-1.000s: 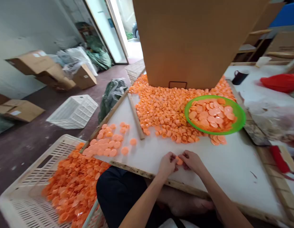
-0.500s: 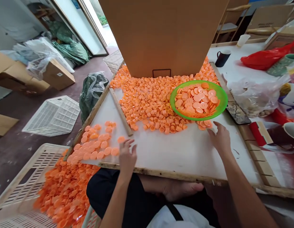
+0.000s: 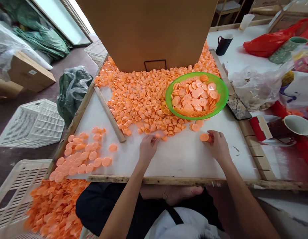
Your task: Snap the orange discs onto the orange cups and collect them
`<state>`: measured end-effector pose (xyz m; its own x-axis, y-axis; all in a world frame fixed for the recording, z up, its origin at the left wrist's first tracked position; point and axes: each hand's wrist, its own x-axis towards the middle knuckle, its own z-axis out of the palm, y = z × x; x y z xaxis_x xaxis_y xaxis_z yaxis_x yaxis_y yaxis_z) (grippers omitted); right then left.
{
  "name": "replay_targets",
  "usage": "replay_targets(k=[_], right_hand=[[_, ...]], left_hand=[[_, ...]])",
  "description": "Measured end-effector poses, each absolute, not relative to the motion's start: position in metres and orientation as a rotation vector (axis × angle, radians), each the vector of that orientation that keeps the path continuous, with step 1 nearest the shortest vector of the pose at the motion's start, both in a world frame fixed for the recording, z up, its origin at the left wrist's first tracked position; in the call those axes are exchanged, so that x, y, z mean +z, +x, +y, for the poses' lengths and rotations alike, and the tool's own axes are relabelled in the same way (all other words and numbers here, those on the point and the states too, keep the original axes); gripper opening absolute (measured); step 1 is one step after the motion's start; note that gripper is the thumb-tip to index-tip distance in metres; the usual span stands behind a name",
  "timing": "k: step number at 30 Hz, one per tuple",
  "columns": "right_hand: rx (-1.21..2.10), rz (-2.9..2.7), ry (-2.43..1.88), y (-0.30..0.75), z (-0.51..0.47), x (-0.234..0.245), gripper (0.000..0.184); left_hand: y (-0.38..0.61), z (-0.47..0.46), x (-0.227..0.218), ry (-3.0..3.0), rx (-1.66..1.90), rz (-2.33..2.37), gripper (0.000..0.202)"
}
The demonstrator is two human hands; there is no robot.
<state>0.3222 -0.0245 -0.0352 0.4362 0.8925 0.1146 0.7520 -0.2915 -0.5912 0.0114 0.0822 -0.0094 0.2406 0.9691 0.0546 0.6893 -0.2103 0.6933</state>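
Observation:
My right hand (image 3: 219, 147) pinches an orange plastic disc (image 3: 204, 137) by its edge, just above the white tabletop (image 3: 179, 156). At the near edge of a heap of small orange plastic cups (image 3: 149, 103), my left hand (image 3: 147, 149) has its fingertips closed on a small orange cup (image 3: 157, 136). Another cup (image 3: 165, 138) lies beside those fingertips. A green bowl (image 3: 169, 108) full of orange discs sits beyond my right hand, with a few loose discs (image 3: 194, 127) by its near rim. Assembled-looking orange pieces (image 3: 79, 159) are spread at the left.
A wooden stick (image 3: 110, 114) divides the heap from the left pieces. Behind the heap rises a large cardboard box (image 3: 151, 33). A phone (image 3: 238, 108), a dark mug (image 3: 224, 44) and bags are on the right. A crate (image 3: 9, 196) of orange pieces stands below left.
My left hand has moved right from the left pieces to the cup heap and closed on a cup. My right hand has drawn a disc back from beside the bowl. The view has shifted.

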Motion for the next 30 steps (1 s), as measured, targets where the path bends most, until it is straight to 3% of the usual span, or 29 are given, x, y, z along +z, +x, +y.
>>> replay_targets(k=[6,11,13,18,21,23,30], right_hand=[[0.273,-1.257,-2.176,0.322,-0.036,-0.018,0.023],[0.128,-1.178,-2.074,0.320,-0.043,0.005,0.019],[0.281,-1.113,-1.988,0.313,-0.045,0.008,0.023],[0.729,-0.994,-1.820,0.275,-0.048,-0.004,0.034],[0.802,-0.981,-1.809,0.260,-0.050,-0.011,0.037],[0.830,-0.978,-1.810,0.258,-0.052,-0.013,0.038],[1.105,-0.704,-1.658,0.256,-0.054,-0.009,0.040]], left_hand=[[0.021,0.031,-0.001,1.420,0.472,1.192,0.018],[0.032,0.011,0.000,1.575,0.373,1.300,0.018],[0.036,0.006,0.003,1.721,0.449,1.365,0.014],[0.067,-0.005,0.000,2.223,0.563,1.116,0.035],[0.084,-0.003,-0.009,2.279,0.448,0.984,0.016],[0.085,-0.001,-0.011,2.134,0.458,1.016,0.009],[0.072,-0.006,0.006,1.005,0.649,0.959,0.019]])
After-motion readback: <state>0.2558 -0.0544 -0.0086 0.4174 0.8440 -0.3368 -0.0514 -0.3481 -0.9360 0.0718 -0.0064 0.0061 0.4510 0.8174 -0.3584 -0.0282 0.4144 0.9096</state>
